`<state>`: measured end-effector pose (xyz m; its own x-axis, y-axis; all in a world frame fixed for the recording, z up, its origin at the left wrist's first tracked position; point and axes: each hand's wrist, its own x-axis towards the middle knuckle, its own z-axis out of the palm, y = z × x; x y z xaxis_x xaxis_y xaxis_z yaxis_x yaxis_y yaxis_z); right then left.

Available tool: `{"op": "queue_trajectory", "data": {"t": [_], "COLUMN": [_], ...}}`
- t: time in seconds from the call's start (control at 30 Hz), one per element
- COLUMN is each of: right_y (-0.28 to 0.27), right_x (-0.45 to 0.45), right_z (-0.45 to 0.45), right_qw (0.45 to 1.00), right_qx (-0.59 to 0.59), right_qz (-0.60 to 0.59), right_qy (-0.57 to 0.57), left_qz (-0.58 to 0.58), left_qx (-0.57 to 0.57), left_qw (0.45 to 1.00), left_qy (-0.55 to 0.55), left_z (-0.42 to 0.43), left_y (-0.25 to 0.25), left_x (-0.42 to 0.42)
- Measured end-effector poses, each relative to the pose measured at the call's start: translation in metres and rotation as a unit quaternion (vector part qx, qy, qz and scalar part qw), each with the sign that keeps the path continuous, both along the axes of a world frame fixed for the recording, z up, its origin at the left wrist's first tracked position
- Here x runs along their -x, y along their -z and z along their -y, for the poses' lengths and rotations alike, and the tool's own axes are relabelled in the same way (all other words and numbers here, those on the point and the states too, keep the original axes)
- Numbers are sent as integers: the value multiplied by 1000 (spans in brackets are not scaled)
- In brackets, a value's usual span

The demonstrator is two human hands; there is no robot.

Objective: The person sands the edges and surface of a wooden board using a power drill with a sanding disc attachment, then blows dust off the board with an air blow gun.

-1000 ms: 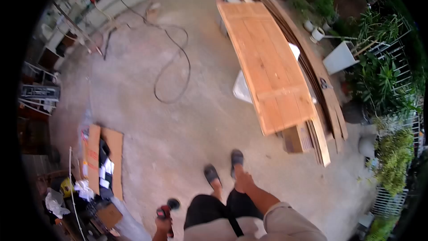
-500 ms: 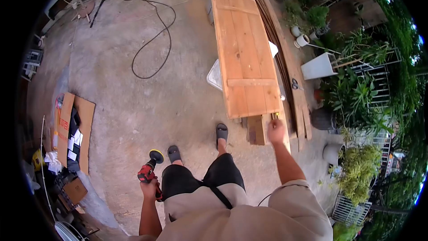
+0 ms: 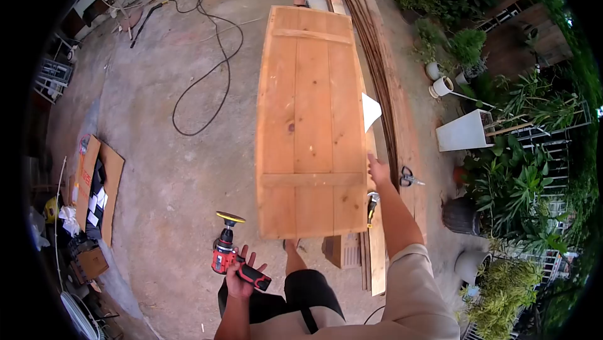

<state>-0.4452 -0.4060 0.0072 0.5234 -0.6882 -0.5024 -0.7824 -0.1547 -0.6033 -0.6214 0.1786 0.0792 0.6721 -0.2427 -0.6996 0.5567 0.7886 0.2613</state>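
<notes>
My left hand (image 3: 240, 277) supports a red and black cordless drill (image 3: 225, 256) at the lower centre, its fingers spread under the handle. A round yellow-edged disc pad (image 3: 230, 217) is fitted to the drill's front. My right hand (image 3: 377, 170) is at the right edge of the wooden panel (image 3: 312, 114), fingers apart; whether it touches the edge is unclear. The panel has two cross battens. Just below that hand, a tool with a yellow and black handle (image 3: 371, 210) lies beside the panel.
Long boards (image 3: 386, 82) run along the panel's right side, with scissors (image 3: 408, 178) on them. A cardboard box (image 3: 343, 251) stands under the near end. A black cable (image 3: 227, 57) loops over the floor at left. Potted plants and a white planter (image 3: 461, 132) line the right.
The panel is now nearer and more central in view. My right hand has moved up along its right edge. The drill has turned, its disc now facing up, and my left fingers have spread.
</notes>
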Motion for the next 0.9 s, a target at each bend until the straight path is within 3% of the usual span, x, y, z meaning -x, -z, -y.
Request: {"op": "queue_trajectory", "data": {"t": [0.07, 0.17, 0.3, 0.4, 0.53, 0.73, 0.83, 0.87, 0.9], "right_y": [-24, 10, -20, -5, -2, -48, -29, -41, -35], "right_x": [-31, -34, -28, -16, 6, -9, -16, -23, -23], "right_z": [-21, -41, -60, -71, -98, -149, -181, -195, -200], "right_qw": [997, 999, 999, 997, 980, 963, 953, 962, 959], "right_qx": [-29, -3, -26, -8, -57, -134, -118, -87, -106], "right_qz": [-44, 26, 21, 36, 123, 83, 136, 79, 101], "right_qy": [-49, 21, 26, 65, 144, 216, 243, 246, 241], "left_qz": [19, 55, 76, 119, 82, 162, 169, 168, 163], "left_qx": [-12, -21, -17, -65, -153, -191, -146, -148, -148], "left_qw": [1000, 998, 994, 991, 983, 968, 975, 974, 975], "left_qy": [-1, -29, -72, 1, 53, 27, -7, -18, -33], "left_z": [32, 66, 90, 75, 44, 15, -15, -21, -25], "left_y": [12, 14, -10, -28, -14, -22, -14, -17, -22], "left_x": [-5, -19, -65, -88, -113, -193, -231, -241, -247]}}
